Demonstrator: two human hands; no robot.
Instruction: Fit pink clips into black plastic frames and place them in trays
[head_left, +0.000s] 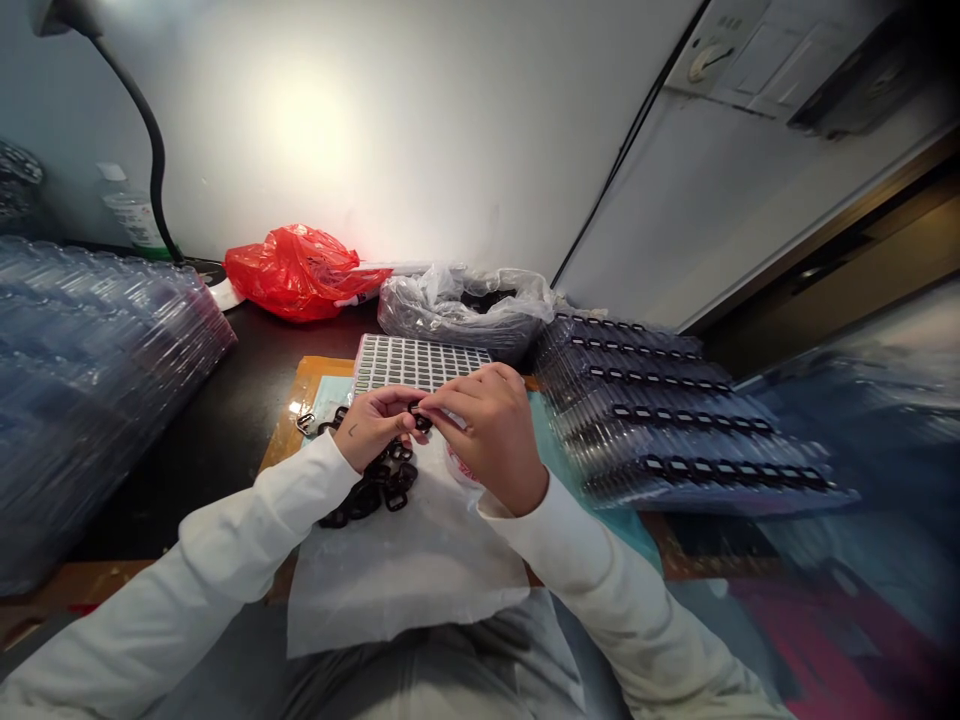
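Note:
My left hand (375, 425) and my right hand (487, 430) meet over the table, fingertips together on one small black ring-shaped part (420, 420). Under them lies a heap of several similar black parts (371, 490) on a white sheet (405, 570). Just beyond the hands sits a gridded tray (412, 358) with rows of small cells. Both arms wear white sleeves.
A fanned stack of clear trays with black parts (675, 420) lies to the right. Another stack of clear trays (90, 350) fills the left. A red plastic bag (296, 272), a clear bag (457, 310) and a black lamp neck (150, 150) stand by the wall.

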